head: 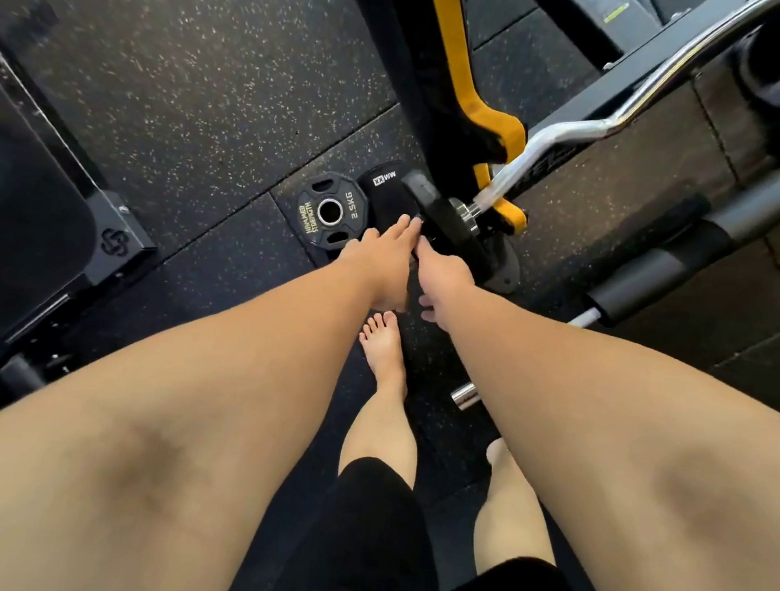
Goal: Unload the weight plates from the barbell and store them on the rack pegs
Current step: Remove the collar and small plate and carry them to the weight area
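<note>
At the far left stands a black padded bench (12, 223) on a matte steel frame, its corner plate stamped with a logo. It rests on black rubber floor tiles (187, 53) flecked with pale specks and split by straight seams.

A small black octagonal weight plate marked 2.5KG (329, 213) lies flat on the tiles, its chrome-ringed hole facing up. Just beside it lies a black fabric sleeve with a white label (383, 187).

The left hand (380, 257) reaches over that sleeve with its fingers stretched out nearly straight, the tips touching the near face of a black rubber-coated weight plate seen edge-on (438, 213). This plate sits on the end of a polished chrome cambered barbell (567, 133). The right hand (441, 274) lies against the plate's other side with the thumb along the rim. Its fingers are tucked beneath, so its grip cannot be told.

The bar rests on a black and yellow steel rack upright (454, 59). Farther right lie two grey and black foam rollers (753, 205). Two plates show in all, and two bare feet (384, 350) stand between the forearms.
</note>
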